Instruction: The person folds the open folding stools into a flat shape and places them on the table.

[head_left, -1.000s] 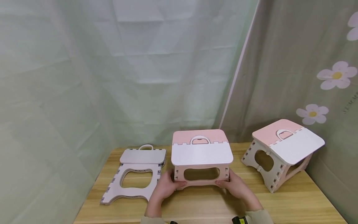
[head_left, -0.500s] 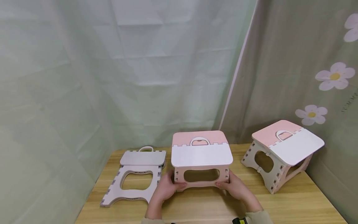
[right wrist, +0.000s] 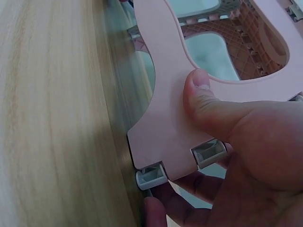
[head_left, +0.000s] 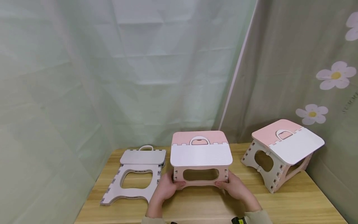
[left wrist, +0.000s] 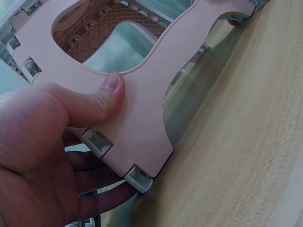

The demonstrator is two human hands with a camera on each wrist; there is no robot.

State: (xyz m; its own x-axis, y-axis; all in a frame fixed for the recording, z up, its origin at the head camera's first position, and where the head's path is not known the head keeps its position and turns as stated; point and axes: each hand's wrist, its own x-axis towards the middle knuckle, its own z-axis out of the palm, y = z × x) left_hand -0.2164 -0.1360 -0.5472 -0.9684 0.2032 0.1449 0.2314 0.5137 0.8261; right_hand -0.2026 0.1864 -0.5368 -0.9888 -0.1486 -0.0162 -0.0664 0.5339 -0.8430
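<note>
A pink and white folding stool stands unfolded in the middle of the table, its carry handle lying in the top. My left hand grips its near left leg; in the left wrist view the thumb presses the pink front panel and the fingers curl behind the edge. On the other side my right hand holds the near right leg the same way, with its thumb on the panel in the right wrist view. The far legs are mostly hidden in the head view.
To the left, a folded whitish stool lies flat on the wooden table, close to my left hand. Another unfolded pink and white stool stands angled at the right. Curtains hang behind the table.
Both hands keep their hold on the middle stool. It has shifted very slightly left in the head view; the other stools stay where they were.
</note>
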